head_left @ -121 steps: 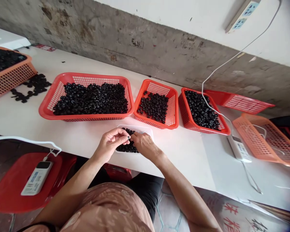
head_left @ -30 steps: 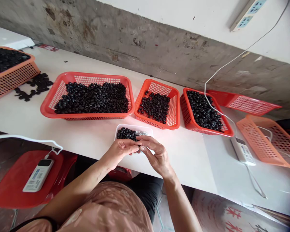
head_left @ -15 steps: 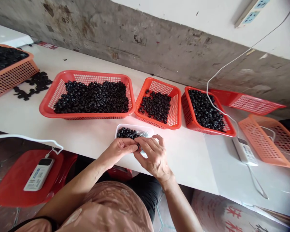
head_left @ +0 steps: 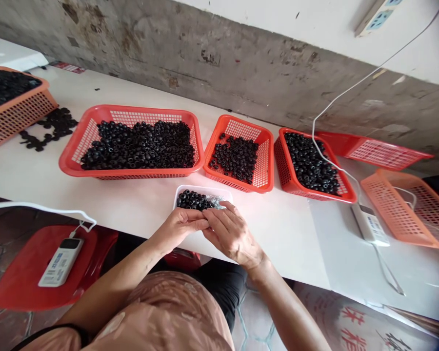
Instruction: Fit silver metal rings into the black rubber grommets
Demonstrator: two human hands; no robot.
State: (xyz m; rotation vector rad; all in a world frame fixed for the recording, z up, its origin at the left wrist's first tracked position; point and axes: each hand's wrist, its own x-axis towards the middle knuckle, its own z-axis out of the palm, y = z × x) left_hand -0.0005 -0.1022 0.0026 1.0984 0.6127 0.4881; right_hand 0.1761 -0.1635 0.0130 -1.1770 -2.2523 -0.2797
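Together, left hand point(head_left: 176, 228), right hand point(head_left: 229, 235) over tray rim point(head_left: 204, 189), open tabletop point(head_left: 278, 234) rightward.

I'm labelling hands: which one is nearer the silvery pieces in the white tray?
Right. The right hand is just in front of the silvery pieces; the left hand is farther, front-left.

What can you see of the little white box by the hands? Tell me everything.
The white box is small with rounded corners and looks like plastic. It sits flat and open-topped on the white table, nearer the person than the red baskets. Black bead-like pieces lie at its left; tiny silvery bits lie at its right. The left hand and right hand hide its near side, so whether they touch it can't be told.
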